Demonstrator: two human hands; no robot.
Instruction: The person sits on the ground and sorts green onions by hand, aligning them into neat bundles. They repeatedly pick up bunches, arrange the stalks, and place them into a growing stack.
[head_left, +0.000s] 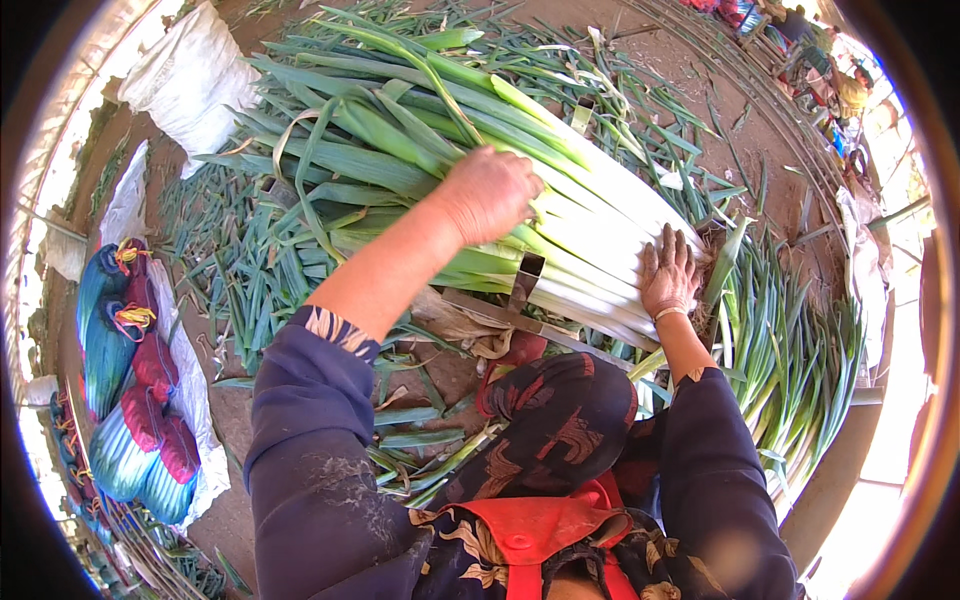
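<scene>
A thick bundle of large green onions (600, 202) lies before me in a metal frame (527, 281), its leaves to the left and white stems to the right. Across the stalks, where green turns to white, rests my left hand (491, 193). Its fingers are curled and partly hidden, so whether they grip a leaf is unclear. A long yellowish-green leaf (442, 82) runs down to this hand. My right hand (670, 271) presses flat on the white stems close to the roots (705, 266), fingers spread and soiled.
More green onions (795, 360) are heaped at right. Cut leaves (255, 262) litter the soil floor. At left, blue-green wrapped bundles (112, 352) and red net bags (154, 367) lie on white sheeting (214, 465). A white sack (191, 75) sits beyond; people (817, 67) appear far right.
</scene>
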